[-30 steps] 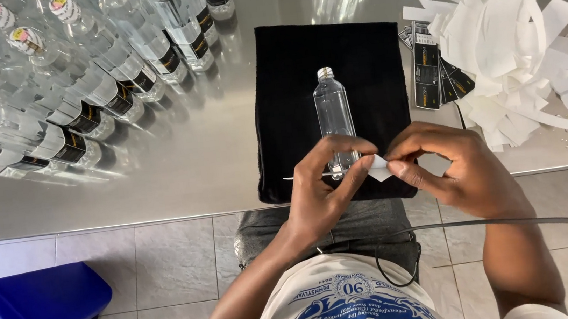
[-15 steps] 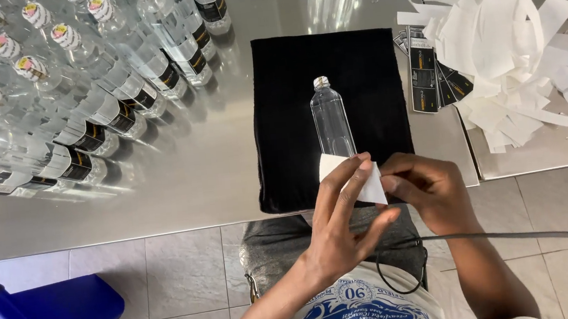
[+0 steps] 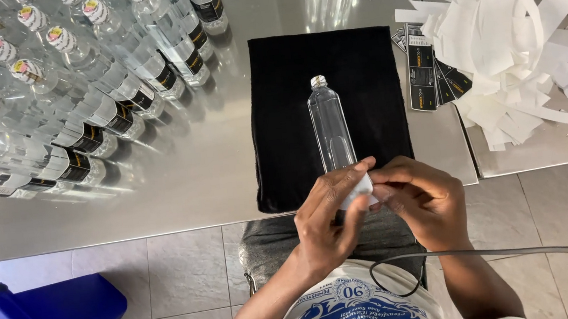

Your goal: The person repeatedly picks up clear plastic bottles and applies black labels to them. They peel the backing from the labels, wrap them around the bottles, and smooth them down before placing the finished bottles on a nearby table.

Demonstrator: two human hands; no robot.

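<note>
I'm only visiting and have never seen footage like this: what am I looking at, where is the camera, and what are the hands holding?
There is no machine here. A person wears a camera on the head, so the single view looks straight down at their own two hands. The left hand and right hand meet at the near edge of a steel table, pinching a small white piece, probably paper. It sits at the base of a clear empty bottle lying on a black cloth. To the left stand many capped, labelled bottles. To the right lie a pile of white paper strips and some dark labels.
</note>
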